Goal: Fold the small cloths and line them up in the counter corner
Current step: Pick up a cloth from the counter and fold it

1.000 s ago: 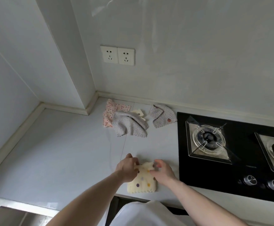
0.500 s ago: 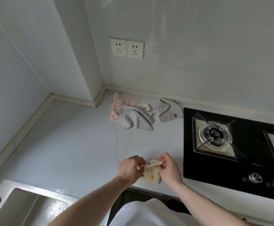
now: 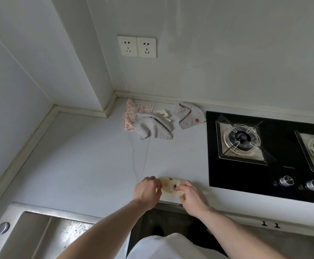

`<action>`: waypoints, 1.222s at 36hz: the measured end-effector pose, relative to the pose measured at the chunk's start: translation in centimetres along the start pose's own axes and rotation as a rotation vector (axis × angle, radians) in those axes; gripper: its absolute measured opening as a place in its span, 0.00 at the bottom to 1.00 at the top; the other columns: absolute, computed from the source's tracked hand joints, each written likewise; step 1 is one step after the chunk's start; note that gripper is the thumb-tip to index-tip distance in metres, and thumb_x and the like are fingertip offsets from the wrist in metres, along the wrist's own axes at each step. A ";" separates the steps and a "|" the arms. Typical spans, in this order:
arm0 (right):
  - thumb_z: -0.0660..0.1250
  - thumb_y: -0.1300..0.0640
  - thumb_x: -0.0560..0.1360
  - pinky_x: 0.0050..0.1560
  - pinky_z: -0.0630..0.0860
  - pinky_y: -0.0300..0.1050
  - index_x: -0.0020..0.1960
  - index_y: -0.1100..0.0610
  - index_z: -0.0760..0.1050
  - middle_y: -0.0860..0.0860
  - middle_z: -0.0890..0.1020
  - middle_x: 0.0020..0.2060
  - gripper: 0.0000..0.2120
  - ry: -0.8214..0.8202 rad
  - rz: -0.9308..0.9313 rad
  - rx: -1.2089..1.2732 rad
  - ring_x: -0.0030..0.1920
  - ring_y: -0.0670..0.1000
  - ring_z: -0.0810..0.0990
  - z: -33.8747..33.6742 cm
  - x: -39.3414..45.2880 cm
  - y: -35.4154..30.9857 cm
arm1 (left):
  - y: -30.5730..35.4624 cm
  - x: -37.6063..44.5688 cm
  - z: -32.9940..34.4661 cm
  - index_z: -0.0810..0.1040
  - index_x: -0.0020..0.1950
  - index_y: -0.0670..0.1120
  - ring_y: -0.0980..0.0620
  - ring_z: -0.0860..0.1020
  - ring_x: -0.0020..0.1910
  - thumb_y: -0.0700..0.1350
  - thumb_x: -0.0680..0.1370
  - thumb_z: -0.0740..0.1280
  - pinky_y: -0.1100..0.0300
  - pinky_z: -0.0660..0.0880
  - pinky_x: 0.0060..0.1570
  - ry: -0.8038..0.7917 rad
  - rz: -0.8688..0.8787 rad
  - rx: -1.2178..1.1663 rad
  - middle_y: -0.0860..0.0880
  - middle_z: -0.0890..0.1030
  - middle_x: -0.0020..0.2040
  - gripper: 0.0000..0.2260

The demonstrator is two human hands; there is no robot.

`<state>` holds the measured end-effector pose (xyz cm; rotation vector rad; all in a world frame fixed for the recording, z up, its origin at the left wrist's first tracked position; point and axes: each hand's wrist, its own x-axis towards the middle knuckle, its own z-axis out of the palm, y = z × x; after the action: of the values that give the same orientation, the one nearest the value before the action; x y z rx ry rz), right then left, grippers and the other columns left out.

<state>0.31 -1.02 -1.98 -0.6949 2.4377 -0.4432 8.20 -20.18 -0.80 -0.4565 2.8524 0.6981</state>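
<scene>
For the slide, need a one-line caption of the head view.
Both hands, left hand and right hand, fold a yellow dotted cloth at the counter edge.

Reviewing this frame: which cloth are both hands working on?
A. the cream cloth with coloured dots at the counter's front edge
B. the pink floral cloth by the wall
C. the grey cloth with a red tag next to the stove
A: the left hand and right hand pinch the cream dotted cloth at the front edge; the other cloths lie untouched near the wall.
</scene>
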 end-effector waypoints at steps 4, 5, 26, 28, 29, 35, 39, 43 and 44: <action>0.65 0.58 0.79 0.64 0.74 0.43 0.71 0.45 0.74 0.42 0.68 0.67 0.21 -0.058 0.010 -0.026 0.62 0.49 0.76 -0.1 -0.4 -0.2 | 1.1 0.7 -0.5 0.74 0.64 0.54 0.54 0.74 0.61 0.53 0.77 0.65 0.60 0.74 0.51 -0.013 -0.031 -0.076 0.57 0.75 0.61 0.15; 0.65 0.58 0.79 0.65 0.74 0.43 0.71 0.44 0.73 0.43 0.67 0.67 0.22 -0.070 0.010 -0.032 0.64 0.50 0.75 -0.1 -0.5 -0.3 | 1.3 1.0 -0.6 0.72 0.68 0.54 0.53 0.72 0.64 0.54 0.77 0.66 0.58 0.75 0.54 -0.040 -0.034 -0.090 0.57 0.72 0.65 0.19; 0.70 0.44 0.77 0.68 0.72 0.44 0.76 0.43 0.62 0.34 0.65 0.67 0.31 0.163 0.089 0.488 0.67 0.40 0.68 -3.8 -5.4 0.9 | 3.5 -0.9 -3.4 0.76 0.48 0.50 0.52 0.77 0.43 0.46 0.77 0.68 0.59 0.71 0.40 -0.239 -0.047 -0.463 0.53 0.80 0.43 0.02; 0.71 0.46 0.76 0.67 0.72 0.43 0.73 0.44 0.68 0.35 0.71 0.66 0.27 0.141 0.096 0.559 0.67 0.40 0.70 -5.2 -5.8 1.0 | 4.8 -1.0 -4.4 0.76 0.48 0.50 0.53 0.76 0.40 0.46 0.77 0.68 0.60 0.71 0.39 -0.266 -0.009 -0.519 0.53 0.80 0.41 0.02; 0.71 0.47 0.76 0.65 0.73 0.41 0.69 0.44 0.72 0.36 0.75 0.63 0.23 0.137 0.095 0.574 0.65 0.40 0.73 -5.9 -6.1 1.1 | 5.5 -1.0 -4.9 0.76 0.47 0.49 0.54 0.76 0.39 0.45 0.77 0.69 0.60 0.70 0.39 -0.277 0.009 -0.550 0.54 0.80 0.40 0.02; 0.72 0.46 0.69 0.53 0.76 0.42 0.52 0.48 0.77 0.45 0.83 0.47 0.13 0.106 0.102 0.682 0.51 0.42 0.80 -9.7 -8.9 3.3 | 10.2 -0.6 -6.8 0.78 0.48 0.45 0.55 0.77 0.41 0.48 0.71 0.71 0.56 0.72 0.44 -0.319 0.085 -0.716 0.53 0.81 0.40 0.10; 0.73 0.51 0.72 0.43 0.72 0.41 0.51 0.53 0.75 0.52 0.84 0.43 0.12 0.154 0.079 0.758 0.40 0.44 0.80 -12.2 -11.4 5.2 | 14.3 -0.5 -7.5 0.79 0.49 0.47 0.52 0.79 0.43 0.48 0.72 0.72 0.55 0.75 0.43 -0.337 0.103 -0.747 0.51 0.81 0.42 0.09; 0.72 0.52 0.74 0.43 0.78 0.41 0.52 0.52 0.75 0.51 0.84 0.44 0.10 0.260 0.080 0.843 0.44 0.50 0.83 -14.3 -14.1 8.0 | 19.7 -0.4 -7.6 0.79 0.51 0.46 0.57 0.79 0.41 0.49 0.79 0.72 0.62 0.77 0.40 -0.338 0.179 -0.696 0.51 0.82 0.42 0.07; 0.72 0.52 0.74 0.43 0.78 0.41 0.52 0.52 0.75 0.52 0.84 0.44 0.10 0.290 0.083 0.861 0.45 0.52 0.83 -14.8 -14.8 8.9 | 21.0 -0.3 -7.5 0.79 0.50 0.46 0.57 0.79 0.39 0.51 0.79 0.72 0.63 0.76 0.38 -0.327 0.202 -0.681 0.50 0.82 0.41 0.09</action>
<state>-1.39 16.83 12.04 -0.1555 2.1830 -1.5105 0.86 -5.94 14.68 -0.1093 2.3120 1.6218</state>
